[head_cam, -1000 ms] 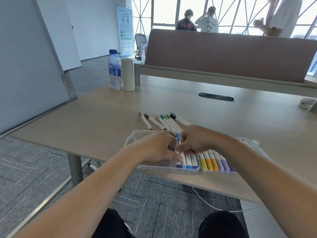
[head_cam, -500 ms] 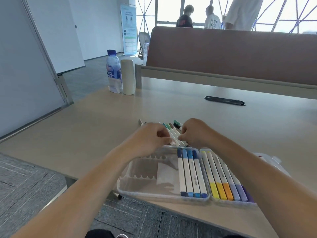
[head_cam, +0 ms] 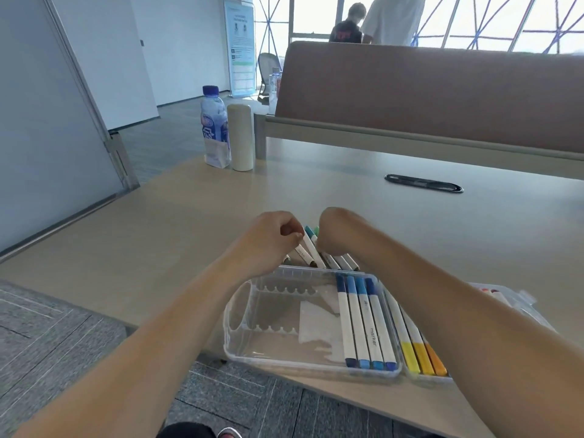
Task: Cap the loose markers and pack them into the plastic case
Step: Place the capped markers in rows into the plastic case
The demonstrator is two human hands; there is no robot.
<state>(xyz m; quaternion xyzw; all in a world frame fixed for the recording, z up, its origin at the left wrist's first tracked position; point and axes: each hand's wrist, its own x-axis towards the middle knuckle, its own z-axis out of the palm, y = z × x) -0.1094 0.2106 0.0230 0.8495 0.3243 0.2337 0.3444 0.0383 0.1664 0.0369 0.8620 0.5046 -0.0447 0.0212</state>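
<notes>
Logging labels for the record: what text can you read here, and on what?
"marker": on the barrel of a blue marker in the plastic case.
Water bottle label: blurred, unreadable.
Standing banner: print too small to read.
Dark shirt print: blurred.

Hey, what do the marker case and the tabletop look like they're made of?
Marker case: clear, glossy plastic by the look; you can see through its walls, and moulded scalloped ridges line the inside. Tabletop: probably laminate, pale beige, smooth satin sheen, no grain visible.
</notes>
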